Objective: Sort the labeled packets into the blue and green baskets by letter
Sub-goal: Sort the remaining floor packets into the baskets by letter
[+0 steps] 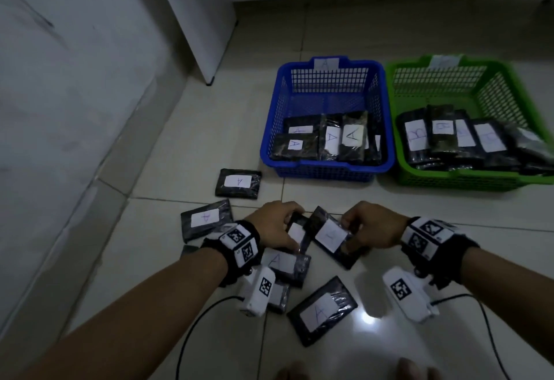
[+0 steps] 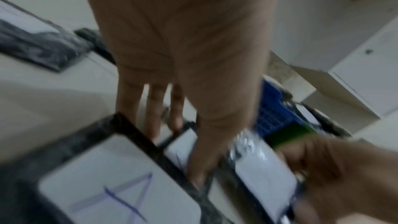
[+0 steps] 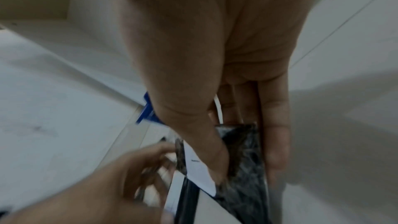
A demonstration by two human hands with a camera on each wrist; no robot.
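My left hand (image 1: 287, 226) grips a black packet (image 1: 296, 233) with thumb on its white label; the letter is unreadable. My right hand (image 1: 349, 234) pinches another black packet (image 1: 329, 237), tilted, letter unclear. The two packets overlap between the hands, low over the floor. In the left wrist view my left hand (image 2: 176, 156) has its thumb on the label. In the right wrist view my right hand (image 3: 245, 171) has its thumb on the label and its fingers behind the packet (image 3: 243, 159). The blue basket (image 1: 326, 169) holds several A packets. The green basket (image 1: 449, 183) holds several packets.
Loose black packets marked A lie on the tiled floor: one (image 1: 238, 183) left of the blue basket, one (image 1: 207, 219) by my left wrist, one (image 1: 286, 262) under it, one (image 1: 322, 309) near me. A wall and a white cabinet (image 1: 198, 20) stand to the left.
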